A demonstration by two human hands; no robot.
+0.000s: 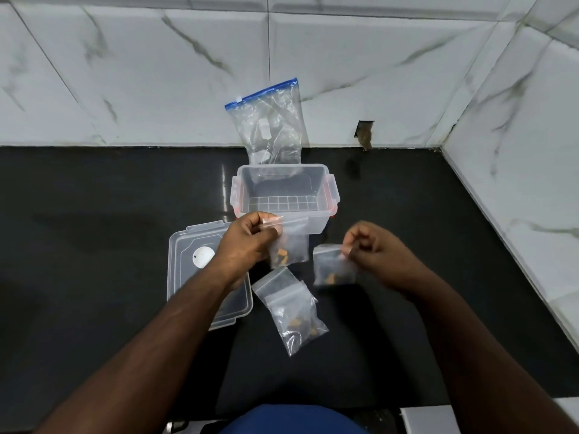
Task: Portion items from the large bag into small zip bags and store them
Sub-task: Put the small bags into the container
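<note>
Even, cool overhead light, glare streak on the glossy black countertop [109, 239], wide-angle bowing at edges, slight blur.

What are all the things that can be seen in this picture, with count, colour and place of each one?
Large clear zip bag with blue slider strip: one, transparent, leaning on the wall behind the box.
Clear plastic storage box with red latch clips: one, open and holding nothing, middle of the counter.
Clear plastic box lid: one, flat on the counter, left of the box.
Small clear zip bags with orange-brown pieces: three; one held up by the left hand, one held by the right hand, one lying on the counter.
Black glossy counter: one.
White marble wall tiles: behind and at right.
Left hand: pinches its bag's top.
Right hand: pinches its bag's top.
</note>
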